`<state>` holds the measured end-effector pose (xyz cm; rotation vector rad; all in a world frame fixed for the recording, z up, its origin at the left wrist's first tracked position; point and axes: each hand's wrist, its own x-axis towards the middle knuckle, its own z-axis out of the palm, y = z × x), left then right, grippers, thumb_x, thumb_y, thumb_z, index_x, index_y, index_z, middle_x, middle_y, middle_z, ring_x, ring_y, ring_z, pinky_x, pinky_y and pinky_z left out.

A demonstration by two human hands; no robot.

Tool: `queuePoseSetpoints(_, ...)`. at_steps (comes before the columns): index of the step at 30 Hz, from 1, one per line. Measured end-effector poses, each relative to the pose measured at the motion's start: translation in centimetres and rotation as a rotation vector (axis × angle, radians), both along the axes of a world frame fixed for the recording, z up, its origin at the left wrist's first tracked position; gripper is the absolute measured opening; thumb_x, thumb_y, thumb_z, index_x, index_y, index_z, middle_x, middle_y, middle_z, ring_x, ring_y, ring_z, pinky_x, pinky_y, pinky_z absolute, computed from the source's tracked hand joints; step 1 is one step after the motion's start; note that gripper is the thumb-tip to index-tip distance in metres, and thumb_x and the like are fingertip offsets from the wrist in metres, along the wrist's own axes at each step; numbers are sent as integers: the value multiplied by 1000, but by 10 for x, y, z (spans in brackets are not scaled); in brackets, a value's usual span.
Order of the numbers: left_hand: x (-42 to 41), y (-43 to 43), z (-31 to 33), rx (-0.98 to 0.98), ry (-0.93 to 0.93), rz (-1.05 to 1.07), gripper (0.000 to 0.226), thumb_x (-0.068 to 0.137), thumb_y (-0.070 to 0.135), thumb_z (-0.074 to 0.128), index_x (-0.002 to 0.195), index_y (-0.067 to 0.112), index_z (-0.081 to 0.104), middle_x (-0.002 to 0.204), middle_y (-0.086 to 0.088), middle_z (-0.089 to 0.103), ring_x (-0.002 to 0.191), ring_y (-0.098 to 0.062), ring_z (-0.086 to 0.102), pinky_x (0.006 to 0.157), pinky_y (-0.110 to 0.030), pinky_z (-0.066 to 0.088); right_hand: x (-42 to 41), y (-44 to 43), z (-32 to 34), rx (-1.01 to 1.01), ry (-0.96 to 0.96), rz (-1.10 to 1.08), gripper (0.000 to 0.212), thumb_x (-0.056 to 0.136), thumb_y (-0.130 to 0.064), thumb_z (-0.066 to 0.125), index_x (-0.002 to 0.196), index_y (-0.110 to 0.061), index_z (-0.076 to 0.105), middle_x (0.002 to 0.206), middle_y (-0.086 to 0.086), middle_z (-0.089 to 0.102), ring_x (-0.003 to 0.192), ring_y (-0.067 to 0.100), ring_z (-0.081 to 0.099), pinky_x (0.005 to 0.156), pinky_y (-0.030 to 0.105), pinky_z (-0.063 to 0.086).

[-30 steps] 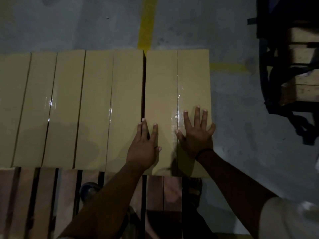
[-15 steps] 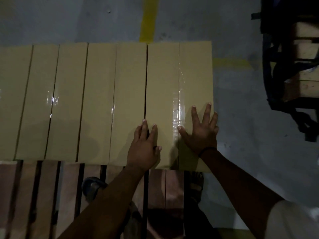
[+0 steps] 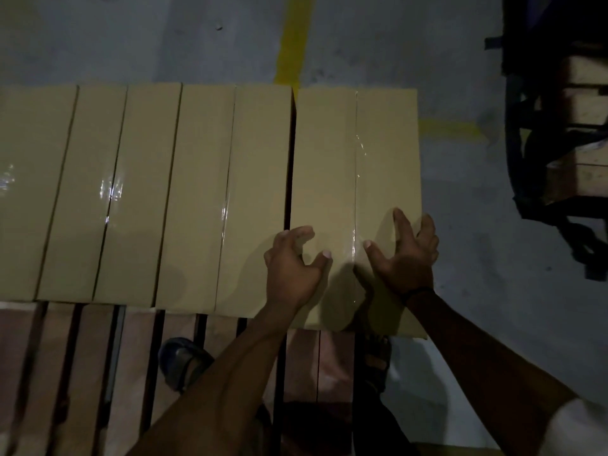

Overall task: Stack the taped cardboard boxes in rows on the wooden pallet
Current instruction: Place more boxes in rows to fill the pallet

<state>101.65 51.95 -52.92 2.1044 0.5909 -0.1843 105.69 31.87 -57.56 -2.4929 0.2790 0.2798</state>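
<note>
left hand [image 3: 292, 268]: arched on the end box [image 3: 355, 153], fingers curled beside the gap [image 3: 291, 159]; can't tell if they hook the edge
right hand [image 3: 406, 261]: splayed flat, fingers straight to the box's right edge, gripping nothing
end box: under both your hands, long axis away from you, rightmost of the row [image 3: 148, 192] on the pallet [image 3: 82, 373]
gap: left of box, nearest your left hand; likely needs a leftward push

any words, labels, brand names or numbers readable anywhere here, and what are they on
None can be read.
boxes: plain tops, only clear tape, no print visible.
pallet: bare wood, no marks visible.
floor: yellow lines only, no letters.
rack at right: too dark to tell.
</note>
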Motion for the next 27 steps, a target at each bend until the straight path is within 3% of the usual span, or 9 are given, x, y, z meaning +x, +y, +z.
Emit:
queuePoseSetpoints(7,-10,0,2,48,-109,-16,37,85,35,76,118,38,60,134,7,56,131,-21,46,88,7,19,0,1,4,-9,-94,19,84,81,-56,69,154,-28,39,162,26,15,146,47,19,113,64,24)
queuePoseSetpoints(8,-10,4,-2,54,-100,-31,40,84,38,74,122,36,60,136,7,56,132,-22,47,95,1,24,3,2,4,-2,-64,39,85,83,-54,72,156,-29,36,163,24,11,147,46,15,114,63,22)
queuePoseSetpoints(10,-9,11,-10,68,-35,-102,55,84,40,70,135,29,56,144,3,52,137,-25,44,109,-24,37,9,2,3,8,44,85,90,84,-50,75,159,-33,27,165,20,0,150,44,8,117,61,18)
queuePoseSetpoints(12,-6,15,-13,157,76,-208,69,88,35,70,150,21,44,157,-5,37,145,-29,32,114,-41,33,18,3,4,9,132,112,94,85,-50,74,160,-37,19,166,17,-8,151,41,3,119,58,14)
queuePoseSetpoints(15,-3,11,-10,278,183,-297,79,93,35,67,160,22,26,166,-7,17,148,-29,15,114,-46,34,27,0,8,15,189,118,93,86,-50,73,160,-38,18,166,16,-10,152,41,3,121,54,15)
queuePoseSetpoints(17,-5,6,-6,275,193,-292,80,93,35,67,160,21,25,167,-6,13,148,-30,14,114,-45,34,28,-4,10,-11,196,163,95,86,-51,73,160,-39,16,166,16,-10,151,43,5,122,53,17)
queuePoseSetpoints(19,-6,3,-5,209,175,-208,78,90,31,71,157,19,34,164,-8,22,145,-30,22,112,-40,33,29,-7,11,-10,201,181,94,86,-51,73,160,-39,16,167,17,-9,151,44,7,122,53,20)
queuePoseSetpoints(22,4,9,-8,84,135,-12,65,84,25,78,143,11,54,146,-9,52,136,-29,44,116,-37,31,29,-9,11,1,232,163,94,86,-51,73,159,-41,15,167,14,-10,151,43,7,121,54,22)
queuePoseSetpoints(27,19,17,-3,-29,231,138,66,71,49,69,130,21,61,132,1,65,125,-24,58,112,-49,42,27,-14,9,59,234,150,93,85,-51,74,159,-42,19,168,13,-8,152,41,5,121,57,21)
